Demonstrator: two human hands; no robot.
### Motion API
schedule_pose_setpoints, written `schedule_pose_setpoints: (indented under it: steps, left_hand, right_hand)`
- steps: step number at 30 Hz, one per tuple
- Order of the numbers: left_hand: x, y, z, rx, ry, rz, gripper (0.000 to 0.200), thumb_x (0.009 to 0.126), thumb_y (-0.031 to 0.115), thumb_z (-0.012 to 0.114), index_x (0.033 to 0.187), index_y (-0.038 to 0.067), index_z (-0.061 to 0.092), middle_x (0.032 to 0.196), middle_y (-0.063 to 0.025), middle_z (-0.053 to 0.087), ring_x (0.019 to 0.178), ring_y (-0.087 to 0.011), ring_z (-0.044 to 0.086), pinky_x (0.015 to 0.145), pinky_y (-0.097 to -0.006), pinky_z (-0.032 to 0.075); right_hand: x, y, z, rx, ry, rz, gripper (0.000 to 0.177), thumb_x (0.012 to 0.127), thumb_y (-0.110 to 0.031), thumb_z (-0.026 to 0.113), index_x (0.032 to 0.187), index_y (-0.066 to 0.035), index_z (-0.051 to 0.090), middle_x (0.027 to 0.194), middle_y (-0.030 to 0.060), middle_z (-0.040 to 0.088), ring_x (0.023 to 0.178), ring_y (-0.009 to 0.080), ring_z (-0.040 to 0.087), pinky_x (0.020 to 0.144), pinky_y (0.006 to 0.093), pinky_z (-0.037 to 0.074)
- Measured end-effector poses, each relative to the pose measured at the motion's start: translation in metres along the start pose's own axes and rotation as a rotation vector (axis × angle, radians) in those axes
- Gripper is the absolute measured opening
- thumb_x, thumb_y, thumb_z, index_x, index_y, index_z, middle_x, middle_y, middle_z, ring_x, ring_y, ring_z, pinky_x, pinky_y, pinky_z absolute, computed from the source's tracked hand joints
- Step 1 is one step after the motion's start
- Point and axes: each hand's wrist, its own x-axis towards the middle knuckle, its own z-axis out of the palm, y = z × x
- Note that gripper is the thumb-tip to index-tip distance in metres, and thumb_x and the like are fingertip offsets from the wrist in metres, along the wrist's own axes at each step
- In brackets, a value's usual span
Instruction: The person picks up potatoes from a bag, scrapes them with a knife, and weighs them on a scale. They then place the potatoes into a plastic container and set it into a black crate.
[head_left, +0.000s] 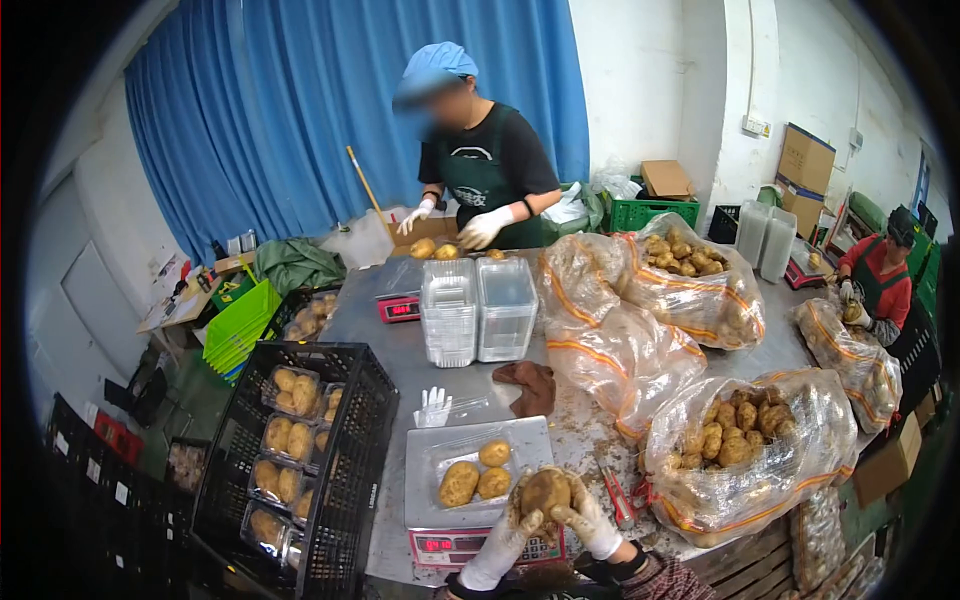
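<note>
Both my hands wear whitish gloves soiled with dirt. Between them, at the front edge of the scale, is a brown potato (545,492). My left hand (510,530) cups it from the left, and my right hand (590,522) closes on it from the right. Just beyond lies a clear plastic tray (440,462) holding three potatoes, the largest potato (459,484) on the left. This tray rests on the digital scale (425,512), whose red display is lit. A red-handled tool (622,505) lies right of my right hand.
A black crate (375,400) of packed potato trays stands left. Open plastic sacks of potatoes, including a near sack (660,480), cover the right. Stacked clear trays (450,310) and a brown cloth (525,387) lie ahead. A co-worker (485,160) stands opposite; another person (880,270) works far right.
</note>
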Motion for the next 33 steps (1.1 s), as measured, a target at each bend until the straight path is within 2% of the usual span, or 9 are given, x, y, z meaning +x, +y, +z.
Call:
schedule_pose_setpoints:
  steps: [4,12,14,19,24,27,29,32,33]
  left_hand:
    - [-0.005,-0.005,-0.006,-0.214,0.121,0.058,0.064,0.093,0.029,0.056,0.142,0.003,0.024,0.129,-0.0103,0.044,0.107,-0.0174,0.052,0.09,-0.0305,0.046]
    - [-0.007,-0.006,0.001,0.109,0.121,0.01,0.051,0.098,0.032,0.045,0.137,0.0,0.034,0.124,-0.0112,0.051,0.111,-0.0199,0.05,0.098,-0.0328,0.039]
    - [0.005,-0.014,0.009,0.447,0.109,0.257,0.046,0.099,0.031,0.041,0.132,-0.001,0.041,0.122,-0.0143,0.052,0.11,-0.0226,0.052,0.095,-0.0335,0.041]
    - [0.008,-0.036,0.033,0.583,0.086,0.348,0.047,0.101,0.035,0.035,0.132,-0.001,0.041,0.123,-0.0126,0.052,0.112,-0.0199,0.052,0.095,-0.0309,0.042]
    - [0.017,-0.077,0.028,0.358,0.083,0.161,0.048,0.1,0.037,0.037,0.131,0.001,0.043,0.119,-0.0114,0.055,0.104,-0.0197,0.057,0.087,-0.031,0.048]
    - [0.026,-0.067,0.025,-0.598,-0.18,-0.313,0.049,0.098,0.042,0.037,0.129,0.005,0.045,0.116,-0.0098,0.059,0.095,-0.0207,0.059,0.075,-0.0332,0.05]
    - [0.029,-0.086,0.023,-0.427,-0.093,-0.36,0.042,0.098,0.037,0.037,0.124,0.006,0.05,0.116,-0.0085,0.06,0.098,-0.0179,0.059,0.076,-0.0339,0.05]
    - [0.029,-0.09,0.045,-0.268,-0.086,-0.179,0.033,0.096,0.026,0.048,0.122,0.004,0.052,0.111,-0.0007,0.058,0.102,-0.0121,0.055,0.088,-0.0262,0.046]
    - [0.028,-0.099,0.044,-0.207,0.0,-0.12,0.031,0.096,0.024,0.05,0.117,0.002,0.055,0.108,-0.0067,0.062,0.102,-0.0172,0.058,0.088,-0.0289,0.046]
  right_hand:
    - [-0.003,0.0,0.027,-0.562,0.081,-0.359,0.06,0.083,-0.025,0.066,0.131,0.002,0.044,0.124,0.0201,0.053,0.112,0.0318,0.053,0.094,0.0385,0.042]
    - [-0.004,-0.011,0.008,-0.207,0.368,-0.34,0.053,0.087,-0.041,0.058,0.12,0.001,0.055,0.092,0.0183,0.066,0.085,0.0336,0.065,0.073,0.0368,0.052]
    - [-0.017,-0.026,0.008,-0.952,0.269,-0.261,0.051,0.086,-0.043,0.057,0.117,-0.002,0.058,0.09,0.0176,0.066,0.076,0.0325,0.066,0.063,0.0377,0.052]
    - [-0.033,-0.002,-0.013,-0.961,0.369,-0.268,0.024,0.087,-0.023,0.056,0.102,-0.004,0.06,0.072,0.0151,0.063,0.06,0.0325,0.062,0.052,0.0385,0.049]
    - [-0.041,0.036,-0.051,-1.13,0.433,-0.451,0.015,0.081,-0.006,0.054,0.094,-0.002,0.058,0.077,0.0132,0.062,0.058,0.0295,0.061,0.05,0.0364,0.049]
    - [-0.055,0.016,-0.045,-0.676,0.427,-0.142,0.029,0.081,-0.01,0.055,0.109,-0.004,0.058,0.11,0.017,0.059,0.092,0.0341,0.06,0.078,0.0387,0.05]
    - [-0.055,-0.002,-0.033,-0.486,0.426,-0.132,0.044,0.083,-0.024,0.058,0.122,-0.004,0.054,0.122,0.0202,0.054,0.114,0.0351,0.051,0.099,0.0395,0.038]
    - [-0.05,0.007,-0.029,-0.215,0.415,-0.033,0.031,0.085,-0.021,0.055,0.107,-0.002,0.064,0.092,0.0099,0.066,0.082,0.0168,0.062,0.076,0.0287,0.049]
    - [-0.051,0.0,-0.033,-0.639,0.335,-0.384,0.044,0.09,-0.036,0.051,0.107,0.003,0.062,0.095,0.0162,0.067,0.088,0.0235,0.063,0.079,0.0332,0.049]
